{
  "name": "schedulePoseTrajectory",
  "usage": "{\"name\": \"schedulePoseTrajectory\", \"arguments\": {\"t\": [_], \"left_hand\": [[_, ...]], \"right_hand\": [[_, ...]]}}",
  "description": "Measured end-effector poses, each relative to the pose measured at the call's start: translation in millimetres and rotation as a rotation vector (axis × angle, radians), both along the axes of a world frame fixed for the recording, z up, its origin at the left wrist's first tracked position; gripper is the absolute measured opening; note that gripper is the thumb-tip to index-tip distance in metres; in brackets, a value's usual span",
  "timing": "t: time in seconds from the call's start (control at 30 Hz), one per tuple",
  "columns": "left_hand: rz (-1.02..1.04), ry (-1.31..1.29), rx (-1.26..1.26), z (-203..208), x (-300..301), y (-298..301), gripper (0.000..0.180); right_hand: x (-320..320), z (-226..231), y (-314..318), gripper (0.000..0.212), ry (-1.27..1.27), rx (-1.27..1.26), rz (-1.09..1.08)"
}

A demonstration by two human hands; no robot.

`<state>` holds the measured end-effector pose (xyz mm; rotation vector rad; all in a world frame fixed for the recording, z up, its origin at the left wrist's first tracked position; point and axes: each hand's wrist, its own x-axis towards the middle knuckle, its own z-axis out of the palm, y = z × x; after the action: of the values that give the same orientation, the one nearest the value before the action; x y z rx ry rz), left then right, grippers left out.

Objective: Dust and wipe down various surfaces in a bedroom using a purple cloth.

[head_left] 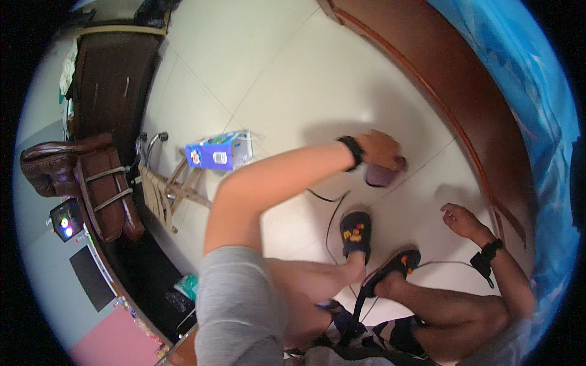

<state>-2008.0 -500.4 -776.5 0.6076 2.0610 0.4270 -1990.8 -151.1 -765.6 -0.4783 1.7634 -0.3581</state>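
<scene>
My left hand (379,148), blurred by motion, reaches across the middle of the head view with a dark band on its wrist. Its fingers are closed on a flat, dark purple piece (381,175) with rounded edges, held low over the pale floor; whether it is cloth or something firmer cannot be made out. To the right, my right hand (465,222) hangs above the floor near the brown wooden panel. Its fingers are loosely bent and apart, with nothing in them. A black strap and a small dark device (481,265) are on that wrist.
Black clogs (356,233) are on my feet, with thin cables running past them. A blue and purple box (218,151) stands left, by a small folding wooden stool (160,198). A brown leather chair (104,183) and desk lie farther left. The wooden bed frame (427,79) curves along the right.
</scene>
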Motion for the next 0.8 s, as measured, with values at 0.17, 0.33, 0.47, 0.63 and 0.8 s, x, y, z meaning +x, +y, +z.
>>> {"name": "schedulePoseTrajectory", "arguments": {"t": [0.17,0.33,0.47,0.63,0.8], "left_hand": [[0.381,0.213,-0.082,18.3,140.6,-139.4,0.041],[0.545,0.162,-0.411,87.8,281.7,-161.0,0.044],[0.643,-0.225,-0.601,176.9,416.7,-109.9,0.068],[0.755,-0.472,-0.784,348.0,532.0,-18.9,0.055],[0.939,-0.59,-0.673,485.2,582.2,61.8,0.068]], "right_hand": [[36.8,4.9,45.8,0.029,-0.168,0.106,-0.018],[64.5,27.2,82.3,0.033,-0.112,0.226,-0.036],[66.8,99.2,90.0,0.038,-0.446,0.248,-0.38],[116.6,188.0,196.4,0.03,-0.432,0.137,-0.486],[198.6,307.3,372.9,0.014,0.001,0.063,-0.402]]}}
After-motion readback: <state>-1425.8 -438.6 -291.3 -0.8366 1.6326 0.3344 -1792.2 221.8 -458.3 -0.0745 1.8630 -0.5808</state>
